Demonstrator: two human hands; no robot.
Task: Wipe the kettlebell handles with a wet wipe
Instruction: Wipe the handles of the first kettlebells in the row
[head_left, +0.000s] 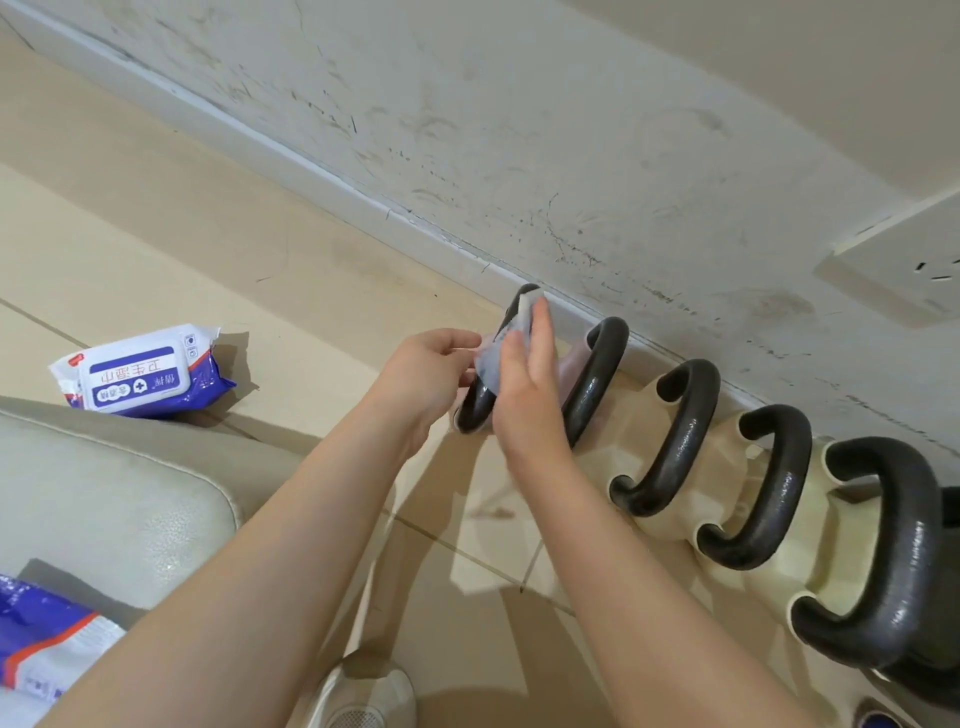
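Observation:
Several cream kettlebells with black handles stand in a row along the wall. On the far-left handle (480, 408) lies a white wet wipe (496, 358), wrapped over its upper part. My right hand (530, 395) presses the wipe against that handle with flat fingers. My left hand (431, 371) pinches the wipe's left edge beside the handle. To the right, the second handle (597, 379), the third handle (675, 441) and the larger handles (893, 561) are bare.
A blue and white wet wipe pack (143, 371) lies on the tiled floor at the left. A cream cushioned seat (104, 493) fills the lower left, with another pack (41, 649) on it. A shoe (363, 696) shows at the bottom. A wall socket (904, 260) sits at the right.

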